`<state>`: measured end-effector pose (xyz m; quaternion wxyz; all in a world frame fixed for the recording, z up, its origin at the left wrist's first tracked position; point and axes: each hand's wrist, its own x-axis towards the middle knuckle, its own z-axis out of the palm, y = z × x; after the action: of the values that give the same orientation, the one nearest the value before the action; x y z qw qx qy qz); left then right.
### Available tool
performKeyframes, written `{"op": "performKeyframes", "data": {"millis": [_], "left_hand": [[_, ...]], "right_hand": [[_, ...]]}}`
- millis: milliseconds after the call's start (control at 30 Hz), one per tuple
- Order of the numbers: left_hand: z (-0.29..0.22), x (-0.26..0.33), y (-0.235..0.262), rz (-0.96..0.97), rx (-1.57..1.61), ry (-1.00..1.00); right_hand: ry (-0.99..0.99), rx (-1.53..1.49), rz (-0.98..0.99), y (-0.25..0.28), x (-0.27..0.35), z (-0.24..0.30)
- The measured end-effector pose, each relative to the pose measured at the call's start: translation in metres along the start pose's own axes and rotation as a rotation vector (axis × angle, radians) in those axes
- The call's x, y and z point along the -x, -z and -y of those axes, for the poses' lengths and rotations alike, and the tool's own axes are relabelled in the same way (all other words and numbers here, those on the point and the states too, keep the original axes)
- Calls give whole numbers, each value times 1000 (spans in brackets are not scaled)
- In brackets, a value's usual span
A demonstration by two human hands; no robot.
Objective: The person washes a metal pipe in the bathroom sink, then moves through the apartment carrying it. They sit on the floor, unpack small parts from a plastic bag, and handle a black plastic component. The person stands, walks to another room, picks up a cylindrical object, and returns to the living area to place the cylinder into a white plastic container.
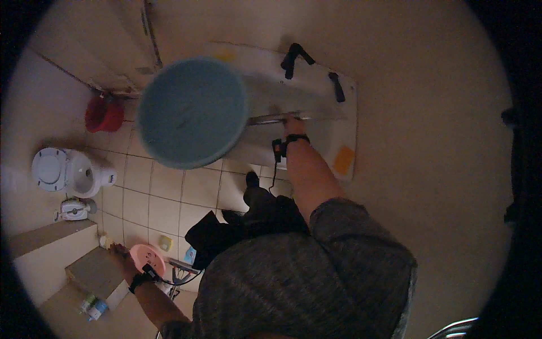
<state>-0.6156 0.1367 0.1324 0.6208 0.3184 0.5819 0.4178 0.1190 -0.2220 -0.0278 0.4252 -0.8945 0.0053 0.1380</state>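
Note:
My right hand (293, 125) is closed around a shiny metal bar (268, 119) over the white bathtub (349, 127). The bar runs left toward a large round blue-grey basin (192, 113), which sits over the left part of the tub. At lower left, my left hand (123, 263) reaches out beside a pink basin (148, 259), its fingers apart near a small pale yellowish thing (105, 241) on the edge of a step (96, 271). Dim light blurs those fingertips. Each wrist wears a dark strap with a small device and a cable.
A dark tap (293, 59) and a dark handle (336, 86) stand on the tub's far rim, with an orange sponge-like block (343, 160) near its right corner. A red bucket (104, 113) and a white toilet (79, 172) are on the left, on the tiled floor (164, 189).

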Motion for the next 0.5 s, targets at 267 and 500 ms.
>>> {"op": "performKeyframes", "data": {"millis": [267,500], "left_hand": [[0,27,-52,-39,40,-43],[-4,28,-71,116,-23,12]], "right_hand": [[263,677,291,11,29,9],[318,1061,693,23,43,61]]}}
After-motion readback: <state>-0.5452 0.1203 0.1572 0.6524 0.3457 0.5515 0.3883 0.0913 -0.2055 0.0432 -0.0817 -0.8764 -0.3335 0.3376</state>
